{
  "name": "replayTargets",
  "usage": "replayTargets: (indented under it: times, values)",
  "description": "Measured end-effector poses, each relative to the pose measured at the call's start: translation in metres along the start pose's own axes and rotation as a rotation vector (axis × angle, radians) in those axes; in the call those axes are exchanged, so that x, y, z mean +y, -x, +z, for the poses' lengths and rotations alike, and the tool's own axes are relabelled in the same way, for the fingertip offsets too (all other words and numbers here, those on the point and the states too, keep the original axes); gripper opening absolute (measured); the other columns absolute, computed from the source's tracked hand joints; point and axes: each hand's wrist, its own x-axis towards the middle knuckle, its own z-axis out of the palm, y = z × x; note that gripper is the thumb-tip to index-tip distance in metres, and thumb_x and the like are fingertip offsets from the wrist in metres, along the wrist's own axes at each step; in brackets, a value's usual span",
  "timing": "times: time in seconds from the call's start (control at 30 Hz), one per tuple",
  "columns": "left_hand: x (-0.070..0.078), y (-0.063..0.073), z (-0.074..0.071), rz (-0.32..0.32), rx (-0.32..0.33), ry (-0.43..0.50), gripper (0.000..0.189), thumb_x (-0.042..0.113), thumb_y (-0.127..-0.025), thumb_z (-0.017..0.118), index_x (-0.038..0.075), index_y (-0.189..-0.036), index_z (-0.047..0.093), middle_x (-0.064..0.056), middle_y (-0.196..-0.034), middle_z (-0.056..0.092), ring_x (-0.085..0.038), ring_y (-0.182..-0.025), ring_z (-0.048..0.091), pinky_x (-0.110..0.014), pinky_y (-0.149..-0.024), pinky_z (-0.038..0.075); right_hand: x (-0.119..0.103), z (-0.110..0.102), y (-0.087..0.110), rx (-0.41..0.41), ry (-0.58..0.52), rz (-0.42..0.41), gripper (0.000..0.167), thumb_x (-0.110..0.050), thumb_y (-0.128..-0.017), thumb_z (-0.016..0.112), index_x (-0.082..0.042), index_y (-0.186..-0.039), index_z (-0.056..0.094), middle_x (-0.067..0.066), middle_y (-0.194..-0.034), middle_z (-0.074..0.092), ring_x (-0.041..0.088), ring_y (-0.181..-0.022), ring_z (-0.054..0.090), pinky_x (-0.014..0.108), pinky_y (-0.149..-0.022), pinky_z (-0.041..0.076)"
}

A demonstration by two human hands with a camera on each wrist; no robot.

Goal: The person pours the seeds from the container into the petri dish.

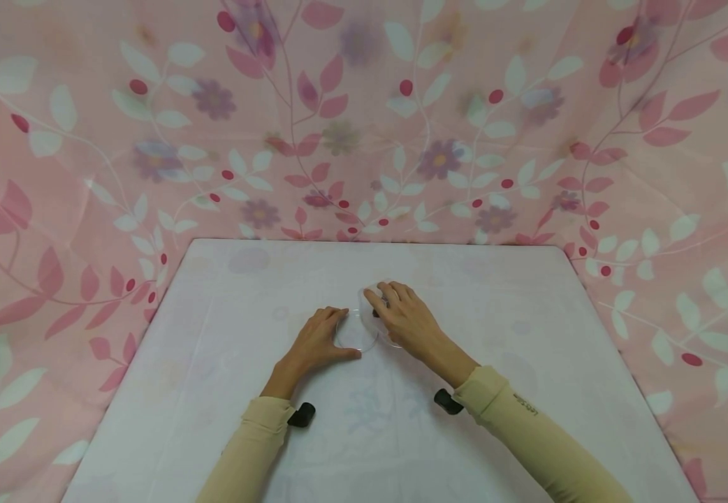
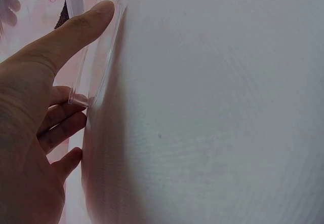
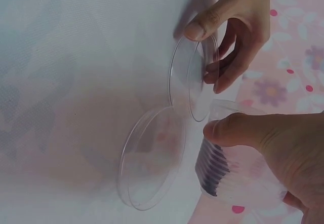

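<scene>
My left hand point(image 1: 318, 339) holds a clear round petri dish point(image 1: 358, 334) by its rim, the thumb on the near side and the fingers on the far side. In the right wrist view a second clear dish half point(image 3: 152, 158) lies beside it on the table, partly hidden under my right hand in the head view. From above, my right hand point(image 1: 411, 320) grips a clear plastic cup point(image 3: 243, 158) with ribbed sides. Dark contents point(image 3: 212, 168) show at the cup's bottom end, which hangs close by the two dish halves.
A white cloth covers the table point(image 1: 238, 293), its back edge behind the hands. Pink floral curtains point(image 1: 364, 140) stand at the back and on both sides. A small black wrist device point(image 1: 302, 415) sits at the left sleeve, another point(image 1: 448, 402) at the right.
</scene>
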Motion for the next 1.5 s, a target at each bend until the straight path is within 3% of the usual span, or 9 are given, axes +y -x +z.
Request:
replayTargets:
  times: [0.3, 0.8, 1.13, 1.5]
  values:
    - [-0.0013, 0.0, 0.0013, 0.006, 0.002, -0.005, 0.096, 0.063, -0.065, 0.082, 0.01, -0.14, 0.053, -0.005, -0.13, 0.059, -0.023, -0.119, 0.054, -0.043, -0.104, 0.044, -0.0024, 0.0029, -0.0014, 0.057, 0.035, -0.026, 0.066, -0.024, -0.083, 0.079, -0.011, -0.139, 0.048, 0.016, -0.129, 0.056, 0.031, -0.117, 0.055, 0.041, -0.103, 0.047]
    - [-0.0011, 0.0, 0.0006, 0.007, 0.0, -0.006, 0.096, 0.063, -0.065, 0.082, 0.01, -0.14, 0.053, -0.005, -0.131, 0.059, -0.023, -0.119, 0.054, -0.043, -0.103, 0.045, -0.0055, 0.0028, -0.0009, 0.027, 0.092, -0.065, 0.072, -0.021, -0.08, 0.081, -0.012, -0.141, 0.044, 0.015, -0.132, 0.055, 0.031, -0.12, 0.053, 0.04, -0.107, 0.044]
    - [-0.0009, -0.0004, 0.0004, 0.022, 0.005, -0.014, 0.097, 0.063, -0.065, 0.082, 0.008, -0.141, 0.053, -0.005, -0.131, 0.059, -0.023, -0.119, 0.054, -0.044, -0.103, 0.045, -0.0066, 0.0039, -0.0011, 0.068, 0.093, -0.08, 0.07, -0.022, -0.08, 0.082, -0.012, -0.14, 0.047, 0.015, -0.131, 0.056, 0.031, -0.119, 0.053, 0.041, -0.106, 0.045]
    - [0.0011, 0.0008, -0.0008, 0.017, 0.002, 0.0, 0.096, 0.06, -0.065, 0.084, 0.008, -0.14, 0.053, -0.006, -0.131, 0.059, -0.025, -0.12, 0.054, -0.045, -0.104, 0.044, -0.007, 0.0046, 0.0, 0.051, 0.123, -0.092, 0.07, -0.02, -0.082, 0.08, -0.013, -0.142, 0.046, 0.014, -0.133, 0.055, 0.031, -0.121, 0.053, 0.041, -0.108, 0.043]
